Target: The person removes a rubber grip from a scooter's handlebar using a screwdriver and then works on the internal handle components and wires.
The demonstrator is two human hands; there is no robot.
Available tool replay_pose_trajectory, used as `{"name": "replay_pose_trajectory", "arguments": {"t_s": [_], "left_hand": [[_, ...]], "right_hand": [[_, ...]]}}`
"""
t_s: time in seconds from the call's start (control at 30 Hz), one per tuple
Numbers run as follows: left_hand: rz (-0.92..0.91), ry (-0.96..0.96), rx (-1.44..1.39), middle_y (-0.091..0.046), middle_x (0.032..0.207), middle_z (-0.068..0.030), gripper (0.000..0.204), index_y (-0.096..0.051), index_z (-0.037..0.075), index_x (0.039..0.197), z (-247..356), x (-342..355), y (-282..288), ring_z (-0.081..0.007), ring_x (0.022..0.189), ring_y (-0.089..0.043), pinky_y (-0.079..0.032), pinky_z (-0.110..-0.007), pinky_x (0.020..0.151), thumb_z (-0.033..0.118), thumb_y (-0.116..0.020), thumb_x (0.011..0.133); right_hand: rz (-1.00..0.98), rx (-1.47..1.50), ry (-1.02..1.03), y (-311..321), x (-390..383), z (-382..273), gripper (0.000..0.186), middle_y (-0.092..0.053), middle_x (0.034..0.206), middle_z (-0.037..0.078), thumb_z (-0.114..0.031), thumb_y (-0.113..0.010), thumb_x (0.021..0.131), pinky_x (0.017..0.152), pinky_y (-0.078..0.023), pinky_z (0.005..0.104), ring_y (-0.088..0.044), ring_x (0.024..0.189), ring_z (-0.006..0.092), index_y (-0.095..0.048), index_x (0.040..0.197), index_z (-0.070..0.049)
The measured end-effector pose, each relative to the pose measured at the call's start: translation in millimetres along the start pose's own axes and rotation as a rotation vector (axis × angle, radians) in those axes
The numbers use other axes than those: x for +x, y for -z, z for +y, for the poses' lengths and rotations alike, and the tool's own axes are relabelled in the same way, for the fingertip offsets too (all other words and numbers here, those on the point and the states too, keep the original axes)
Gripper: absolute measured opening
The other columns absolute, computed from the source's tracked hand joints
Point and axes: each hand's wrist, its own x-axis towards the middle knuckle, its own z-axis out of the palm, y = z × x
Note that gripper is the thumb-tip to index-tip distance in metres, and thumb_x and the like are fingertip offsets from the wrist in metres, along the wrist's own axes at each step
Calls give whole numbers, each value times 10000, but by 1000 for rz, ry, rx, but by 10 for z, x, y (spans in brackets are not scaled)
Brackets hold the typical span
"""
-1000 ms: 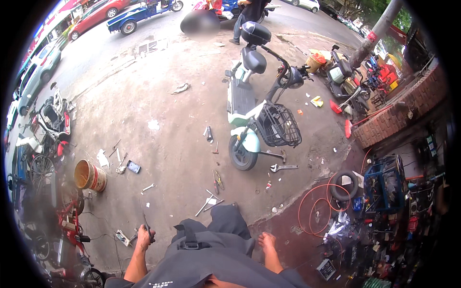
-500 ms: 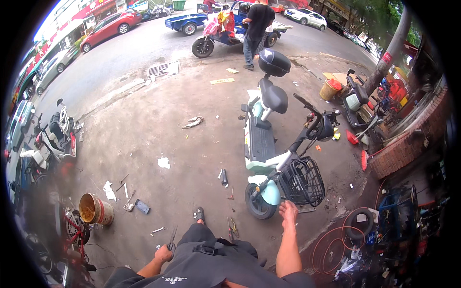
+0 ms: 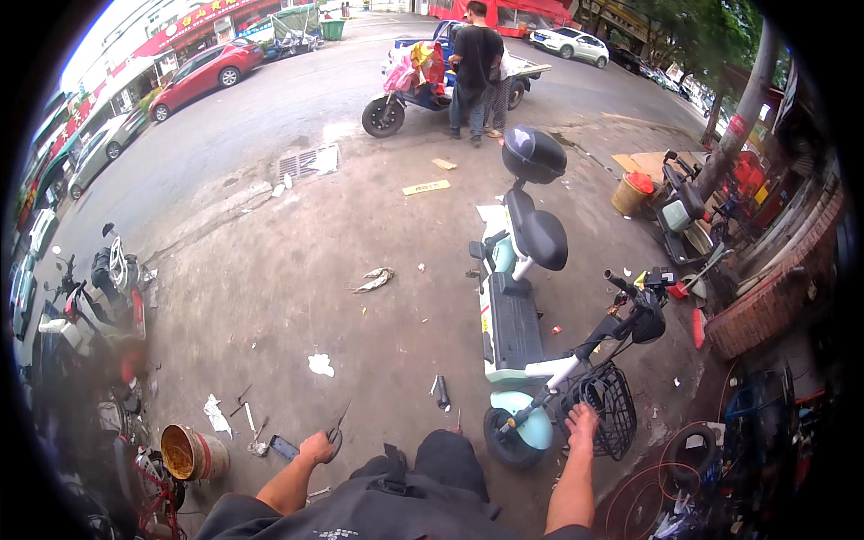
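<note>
My left hand [image 3: 316, 447] is closed on a pair of scissors [image 3: 337, 430], their slim blades pointing up and away from me. On the right, my right hand [image 3: 581, 425] is raised with fingers apart and holds nothing I can see. It overlaps the near side of the black wire basket [image 3: 615, 416]; whether it touches is unclear. The basket sits at the front of a pale mint-and-white electric scooter [image 3: 515, 355]. That scooter stands with its front wheel [image 3: 511, 441] near me, the handlebar turned to the right.
Tools lie on the ground, among them a black cylinder [image 3: 443, 392] and a hammer-like tool [image 3: 256, 432]. A dirty bucket [image 3: 202, 456] stands at left; a tyre [image 3: 691, 450] and an orange hose [image 3: 634, 486] lie at right. Two people [image 3: 475, 72] stand by a loaded three-wheeler [image 3: 387, 115].
My view has shifted, with the scooter now further right and lower. My left hand, with the scissors, has risen and moved forward; my right hand has gone from the front wheel to the basket.
</note>
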Motion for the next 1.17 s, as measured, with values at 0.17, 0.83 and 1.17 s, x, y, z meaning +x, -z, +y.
{"name": "replay_pose_trajectory", "arguments": {"t_s": [0.17,0.83,1.17], "left_hand": [[-19,-84,18,-634,1059,-212,384,-588,67,1093,538,264,444,-371,1023,-598,-473,-447,863,212,-505,747],[-181,-243,278,-657,857,-196,413,-580,-15,1011,914,1941,1541,-356,785,-649,-511,-415,668,155,-700,654],[-219,-200,-163,-581,715,-87,428,-512,-11,1087,2041,2449,2232,-145,536,-558,-458,-277,433,35,-646,682]], "right_hand": [[-26,121,-63,66,1093,-161,602,-326,1455,161,-340,-458,917,1071,-254,485,-314,1341,330,-327,1388,12],[604,324,189,-1239,2333,38,164,-558,849,41,-113,-603,809,657,-414,276,-522,741,143,-572,949,-34],[897,232,244,-1499,2353,-354,377,-622,1119,170,-101,-661,826,913,-426,349,-583,1010,226,-563,1149,65]]}}
